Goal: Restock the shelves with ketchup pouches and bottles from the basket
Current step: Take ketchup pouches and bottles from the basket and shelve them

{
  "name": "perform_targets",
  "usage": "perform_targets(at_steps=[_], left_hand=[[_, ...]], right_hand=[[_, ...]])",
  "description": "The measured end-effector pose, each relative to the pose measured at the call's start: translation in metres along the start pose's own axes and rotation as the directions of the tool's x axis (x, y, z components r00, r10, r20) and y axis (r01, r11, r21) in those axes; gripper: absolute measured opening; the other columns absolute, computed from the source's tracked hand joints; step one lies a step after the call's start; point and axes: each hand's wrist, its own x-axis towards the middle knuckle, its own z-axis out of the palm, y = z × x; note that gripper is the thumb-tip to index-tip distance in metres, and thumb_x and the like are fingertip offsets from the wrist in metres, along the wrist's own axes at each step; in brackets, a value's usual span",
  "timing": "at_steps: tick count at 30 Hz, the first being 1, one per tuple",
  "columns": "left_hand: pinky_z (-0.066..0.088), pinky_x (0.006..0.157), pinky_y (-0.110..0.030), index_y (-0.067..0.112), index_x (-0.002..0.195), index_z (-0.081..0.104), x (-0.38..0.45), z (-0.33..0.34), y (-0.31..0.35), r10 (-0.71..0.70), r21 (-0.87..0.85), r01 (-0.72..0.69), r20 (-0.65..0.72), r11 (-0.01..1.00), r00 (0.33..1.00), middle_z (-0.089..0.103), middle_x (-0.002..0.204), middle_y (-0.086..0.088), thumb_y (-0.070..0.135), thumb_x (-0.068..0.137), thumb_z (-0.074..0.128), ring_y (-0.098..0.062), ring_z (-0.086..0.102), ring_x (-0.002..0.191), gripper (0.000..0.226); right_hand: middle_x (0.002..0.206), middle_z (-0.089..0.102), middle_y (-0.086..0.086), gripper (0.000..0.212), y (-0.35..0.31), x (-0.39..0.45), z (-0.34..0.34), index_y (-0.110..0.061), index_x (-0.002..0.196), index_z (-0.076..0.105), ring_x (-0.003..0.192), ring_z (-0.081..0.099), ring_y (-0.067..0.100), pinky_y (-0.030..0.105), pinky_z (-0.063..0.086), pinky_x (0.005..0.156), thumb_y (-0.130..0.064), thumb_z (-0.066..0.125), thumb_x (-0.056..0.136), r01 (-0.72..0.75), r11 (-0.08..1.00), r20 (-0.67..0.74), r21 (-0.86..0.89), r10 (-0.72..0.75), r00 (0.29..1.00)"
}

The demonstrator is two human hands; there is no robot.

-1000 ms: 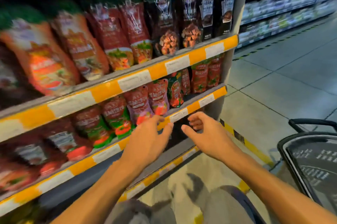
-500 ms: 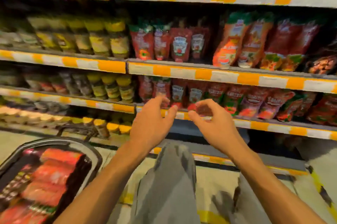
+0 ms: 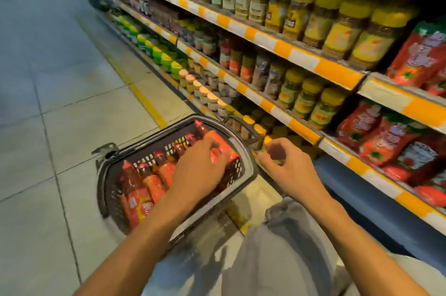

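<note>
Several ketchup bottles lie flat in the basket on the floor at 9 o'clock of the shelves, long axes parallel, caps toward 11 o'clock. Label print is blurred, unreadable. Left hand rests on the bottles, fingers spread, not curled. Right hand hovers beside the basket rim, fingers loosely curled, holding nothing. Ketchup pouches stand shelved at 3 o'clock.

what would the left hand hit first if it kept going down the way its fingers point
Most likely the red ketchup bottles lying in the basket: the left hand is over them with fingers reaching down among them. Motion blur hides whether it already touches one.
</note>
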Motion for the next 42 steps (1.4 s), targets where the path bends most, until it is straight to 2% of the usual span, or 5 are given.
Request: perform_targets(at_steps=[14, 22, 35, 40, 42], left_hand=[[0.051, 0.086, -0.038, 0.017, 0.116, 0.060, -0.016, 0.005, -0.149, -0.520, 0.034, 0.528, -0.134, 0.848, 0.844, 0.065, 0.113, -0.005, 0.045, 0.091, 0.059, -0.027, 0.063, 0.105, 0.038], [0.034, 0.115, -0.053, 0.010, 0.151, 0.028, -0.014, 0.022, -0.205, -0.822, -0.119, 0.813, -0.092, 0.570, 0.562, 0.038, 0.151, -0.018, 0.044, 0.091, 0.064, -0.037, 0.036, 0.140, 0.077], [0.056, 0.087, -0.041, 0.014, 0.140, 0.036, -0.020, 0.038, -0.232, -0.855, -0.328, 0.794, -0.106, 0.512, 0.508, 0.063, 0.122, -0.008, 0.037, 0.074, 0.086, -0.020, 0.065, 0.099, 0.086], [0.047, 0.054, -0.015, 0.025, 0.142, 0.036, -0.011, 0.036, -0.220, -0.835, -0.475, 0.713, -0.094, 0.516, 0.542, 0.061, 0.103, 0.012, 0.039, 0.069, 0.089, 0.001, 0.064, 0.072, 0.092], [0.055, 0.063, -0.023, 0.025, 0.142, 0.039, -0.001, 0.035, -0.213, -0.831, -0.575, 0.659, -0.068, 0.485, 0.552, 0.062, 0.108, 0.010, 0.038, 0.065, 0.091, -0.005, 0.068, 0.082, 0.093]], right_hand=[[0.102, 0.059, -0.009, 0.038, -0.003, 0.077, 0.125, -0.021, 0.122, 0.058, 0.088, 0.053, 0.008, 0.026, 0.040, 0.072, -0.041, 0.069, 0.091, 0.146, 0.985, 0.308, -0.087, -0.113, 0.945], [0.128, 0.058, 0.013, 0.060, 0.008, 0.118, 0.184, -0.011, 0.134, 0.051, 0.117, 0.057, 0.032, 0.043, 0.049, 0.094, -0.037, 0.075, 0.086, 0.131, 0.984, 0.353, -0.119, -0.081, 0.932], [0.139, 0.049, 0.017, 0.070, 0.028, 0.166, 0.218, -0.006, 0.140, 0.045, 0.133, 0.041, 0.036, 0.053, 0.034, 0.111, -0.033, 0.075, 0.083, 0.118, 0.961, 0.240, -0.249, -0.057, 0.969], [0.147, 0.043, 0.023, 0.081, 0.040, 0.191, 0.223, -0.002, 0.148, 0.036, 0.138, 0.037, 0.040, 0.049, 0.031, 0.114, -0.039, 0.073, 0.087, 0.019, 0.953, 0.326, -0.301, 0.084, 0.942], [0.145, 0.042, 0.024, 0.074, 0.044, 0.199, 0.225, -0.004, 0.146, 0.040, 0.136, 0.034, 0.042, 0.049, 0.031, 0.111, -0.041, 0.069, 0.089, 0.014, 0.942, 0.342, -0.335, 0.107, 0.934]])
